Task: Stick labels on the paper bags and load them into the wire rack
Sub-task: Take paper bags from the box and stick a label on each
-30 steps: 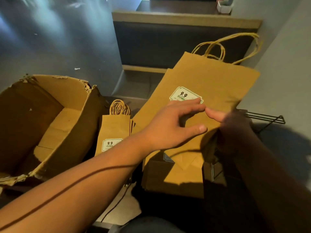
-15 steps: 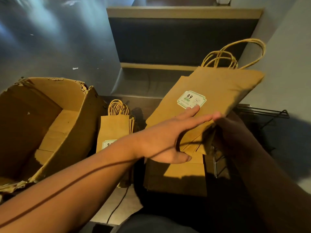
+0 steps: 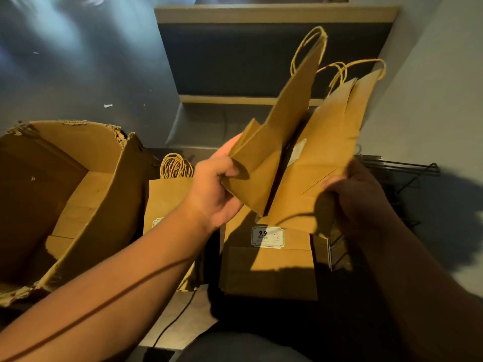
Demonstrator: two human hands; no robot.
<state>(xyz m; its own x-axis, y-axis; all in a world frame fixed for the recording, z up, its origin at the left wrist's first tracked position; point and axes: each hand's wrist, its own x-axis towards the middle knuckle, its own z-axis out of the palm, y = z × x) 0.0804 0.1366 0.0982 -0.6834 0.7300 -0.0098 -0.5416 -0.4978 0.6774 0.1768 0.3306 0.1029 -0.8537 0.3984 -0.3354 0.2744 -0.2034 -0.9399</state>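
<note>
A torn, open cardboard box [image 3: 78, 194] sits at left, before a dark stepped ledge [image 3: 261, 53].

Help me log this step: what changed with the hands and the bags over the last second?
The left hand, earlier flat by the label of the raised bags, now grips one bag and has peeled it leftward. The right hand still holds the other bags, now tipped more upright. The cardboard box, the labelled stack below and the wire rack stayed put.
</note>
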